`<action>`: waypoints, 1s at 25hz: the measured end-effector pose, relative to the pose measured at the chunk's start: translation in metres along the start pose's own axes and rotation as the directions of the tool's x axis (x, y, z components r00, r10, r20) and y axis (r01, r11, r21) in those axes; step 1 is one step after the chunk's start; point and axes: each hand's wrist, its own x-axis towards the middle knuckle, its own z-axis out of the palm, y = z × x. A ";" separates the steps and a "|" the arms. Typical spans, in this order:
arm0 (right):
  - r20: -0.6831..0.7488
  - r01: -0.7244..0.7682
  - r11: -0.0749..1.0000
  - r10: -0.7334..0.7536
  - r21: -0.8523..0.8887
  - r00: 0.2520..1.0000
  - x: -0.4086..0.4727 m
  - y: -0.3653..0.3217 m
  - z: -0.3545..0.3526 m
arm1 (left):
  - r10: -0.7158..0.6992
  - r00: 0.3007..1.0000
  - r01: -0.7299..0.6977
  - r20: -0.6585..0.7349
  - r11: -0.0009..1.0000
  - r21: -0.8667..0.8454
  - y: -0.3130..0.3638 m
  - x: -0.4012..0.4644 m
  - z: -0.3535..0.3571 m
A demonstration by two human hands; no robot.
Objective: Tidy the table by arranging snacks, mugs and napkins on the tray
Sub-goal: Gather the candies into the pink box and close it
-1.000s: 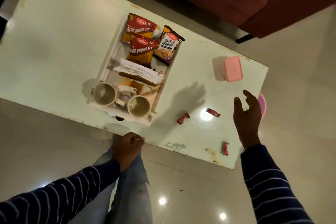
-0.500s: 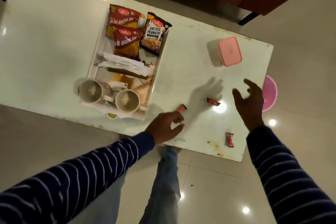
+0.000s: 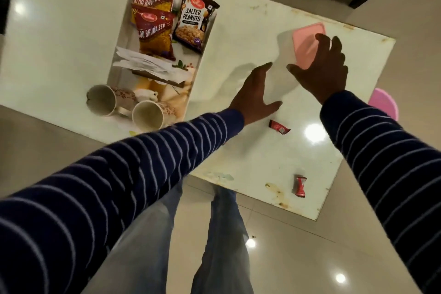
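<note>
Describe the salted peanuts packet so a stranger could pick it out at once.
Start at the white tray on the table's left part. Three snack packets lie at its far end. The salted peanuts packet is the rightmost, dark with white lettering, beside two red sev packets.

On my white rectangular tray (image 3: 124,38) lie two red-and-yellow Aloo Bhujia Sev packets (image 3: 155,31), overlapping, with a dark Salted Peanuts packet (image 3: 194,19) just beside them at the far end. White paper napkins (image 3: 148,65) lie spread across the middle. Two cream floral mugs (image 3: 126,105) lie tipped on their sides at the near end. Two small red candy wrappers (image 3: 278,126) lie on the white table, apart from the tray.
</note>
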 end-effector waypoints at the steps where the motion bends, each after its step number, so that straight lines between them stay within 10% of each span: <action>1: -0.001 0.002 1.000 -0.002 -0.005 1.000 0.003 -0.001 0.002 | 0.019 0.999 -0.020 0.033 0.999 0.045 0.004 0.014 -0.003; 12: -0.086 -0.163 0.893 0.218 0.420 0.972 -0.092 -0.010 0.002 | 0.232 0.948 -0.252 0.220 0.965 0.067 0.028 0.052 0.000; 25: -0.076 -0.167 0.911 0.210 0.376 0.975 -0.133 -0.002 -0.016 | 0.274 0.905 -0.308 0.326 0.950 0.056 0.045 0.039 -0.003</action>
